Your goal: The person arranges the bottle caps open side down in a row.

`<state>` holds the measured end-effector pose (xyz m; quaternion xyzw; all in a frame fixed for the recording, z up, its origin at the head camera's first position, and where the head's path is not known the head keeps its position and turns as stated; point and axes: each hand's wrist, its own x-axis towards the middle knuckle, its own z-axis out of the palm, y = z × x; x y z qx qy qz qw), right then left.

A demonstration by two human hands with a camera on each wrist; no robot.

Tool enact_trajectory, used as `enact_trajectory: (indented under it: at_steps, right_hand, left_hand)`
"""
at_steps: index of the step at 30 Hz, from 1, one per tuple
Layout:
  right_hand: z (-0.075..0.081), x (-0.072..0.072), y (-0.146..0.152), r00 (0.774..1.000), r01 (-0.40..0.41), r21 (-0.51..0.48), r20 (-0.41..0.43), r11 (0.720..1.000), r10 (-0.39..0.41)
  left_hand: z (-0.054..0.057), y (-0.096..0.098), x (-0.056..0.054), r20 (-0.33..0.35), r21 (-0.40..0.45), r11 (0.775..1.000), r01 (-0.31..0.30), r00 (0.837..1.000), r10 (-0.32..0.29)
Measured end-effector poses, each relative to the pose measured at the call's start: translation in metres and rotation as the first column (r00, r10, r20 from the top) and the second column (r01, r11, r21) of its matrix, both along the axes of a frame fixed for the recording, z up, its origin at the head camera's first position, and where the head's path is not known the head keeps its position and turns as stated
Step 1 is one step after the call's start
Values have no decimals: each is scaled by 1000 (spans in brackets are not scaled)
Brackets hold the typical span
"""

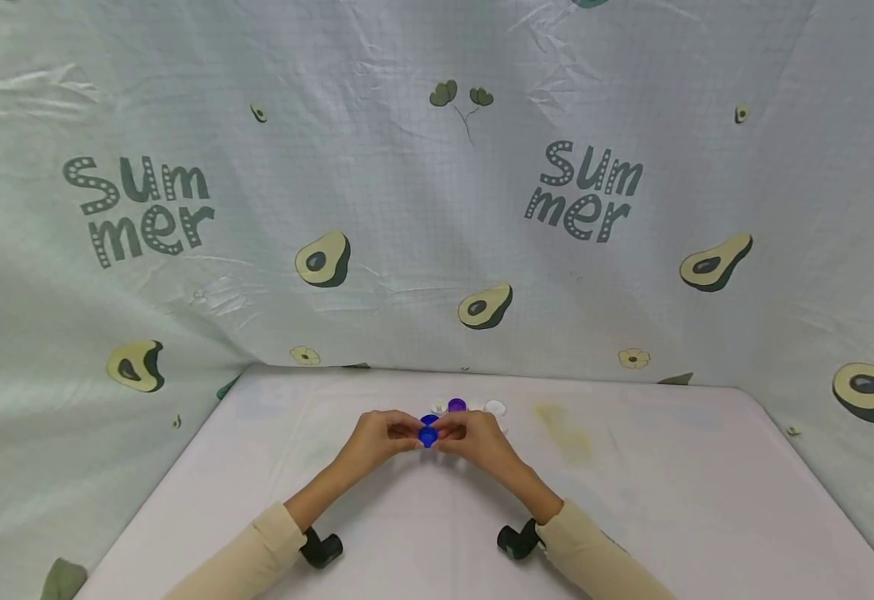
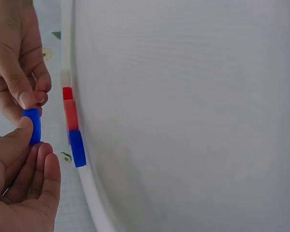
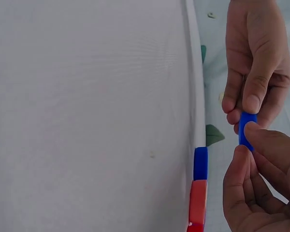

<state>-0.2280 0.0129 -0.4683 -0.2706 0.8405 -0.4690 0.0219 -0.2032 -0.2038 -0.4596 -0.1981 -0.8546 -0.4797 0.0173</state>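
A small blue round plastic cap [image 1: 427, 436] is held between both hands, in front of me above the table. My left hand [image 1: 378, 435] pinches its left side between thumb and fingers. On the other side, the thumb and fingers of my right hand [image 1: 477, 437] pinch it too. Edge-on, the same cap [image 2: 35, 126] shows between the hands in the left wrist view, and the cap [image 3: 246, 130] appears likewise in the right wrist view. Just behind it on the table lies another blue cap [image 1: 429, 419], partly hidden by the hands.
Beyond the hands, a purple cap [image 1: 456, 405] and a white cap [image 1: 495, 407] lie on the white-covered table [image 1: 676, 483]. The left wrist view shows a salmon-red cap [image 2: 70, 115] beside a blue one [image 2: 78, 149]. A printed curtain [image 1: 407, 183] rises behind the table.
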Motion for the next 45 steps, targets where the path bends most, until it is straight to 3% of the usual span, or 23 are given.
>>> enact_trajectory:
  at_steps: [8, 14, 23, 31, 45]
  right_hand:
    - [-4, -7, -4, 998, -61, 96, -6, 993, 62]
    - [-6, -15, -9, 999, -51, 111, 9, 992, 50]
    - [-11, -16, -17, 996, -56, 128, 79, 990, 46]
    - [-5, -17, -21, 998, -50, 197, 53, 979, 41]
    - [-1, -18, -13, 996, -38, 183, 86, 982, 23]
  left_hand:
    - [-4, -4, -7, 31, -72, 996, 48, 998, -46]
    - [-5, -7, -15, 53, -97, 995, 35, 998, -30]
    - [-13, -12, -15, 50, -119, 992, 32, 998, -27]
    - [-15, -10, -15, 37, -131, 991, 30, 999, -25]
    - [-12, -7, -15, 45, -130, 992, -2, 999, 8]
